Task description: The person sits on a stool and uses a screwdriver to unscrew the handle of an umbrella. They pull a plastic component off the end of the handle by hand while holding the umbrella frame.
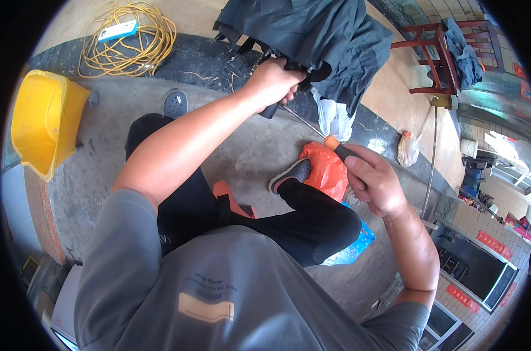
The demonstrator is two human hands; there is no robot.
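The gray T-shirt [251, 281] is cut off below. At upper center, the left hand [273, 83] clamps its fingers on a black umbrella [312, 32], cropped above; the right hand [375, 178] tightly grips a screwdriver [334, 144], tip hard to make out.

I see the left hand [275, 83] curled tight, far out; the right hand [375, 180] clenches nearer, elbow [427, 279] bent.

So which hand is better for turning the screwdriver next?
Probably the right hand: it grips the screwdriver by its handle, with the shaft pointing toward the black umbrella. The left hand is busy holding the umbrella.
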